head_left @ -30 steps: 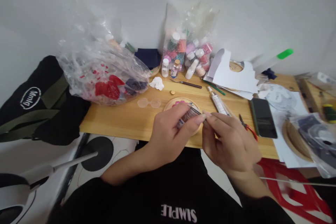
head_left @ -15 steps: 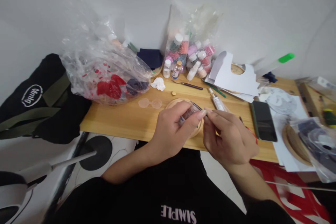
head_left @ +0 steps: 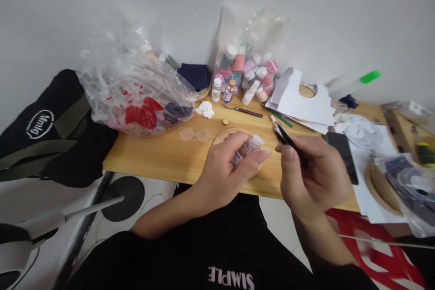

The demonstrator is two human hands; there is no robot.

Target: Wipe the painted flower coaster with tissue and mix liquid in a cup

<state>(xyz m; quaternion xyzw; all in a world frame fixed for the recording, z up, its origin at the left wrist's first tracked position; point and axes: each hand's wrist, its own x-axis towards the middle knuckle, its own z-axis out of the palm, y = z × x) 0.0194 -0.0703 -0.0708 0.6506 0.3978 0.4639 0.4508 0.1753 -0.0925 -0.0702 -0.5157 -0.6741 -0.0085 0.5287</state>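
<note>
We see left grip [head_left: 220, 173] clamped around a tilted small bottle [head_left: 251, 146] over the round wooden disc [head_left: 221, 135]; right grip [head_left: 316, 172] clamped on black tweezers [head_left: 284, 137], right of the disc; gold piece [head_left: 225, 122] just beyond it.

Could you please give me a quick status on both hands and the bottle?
Left hand: gripping small bottle, tilted. Right hand: holding black tweezers, apart from bottle. Nearby: tube, white nozzle beyond tweezer tips, mostly hidden.
</note>
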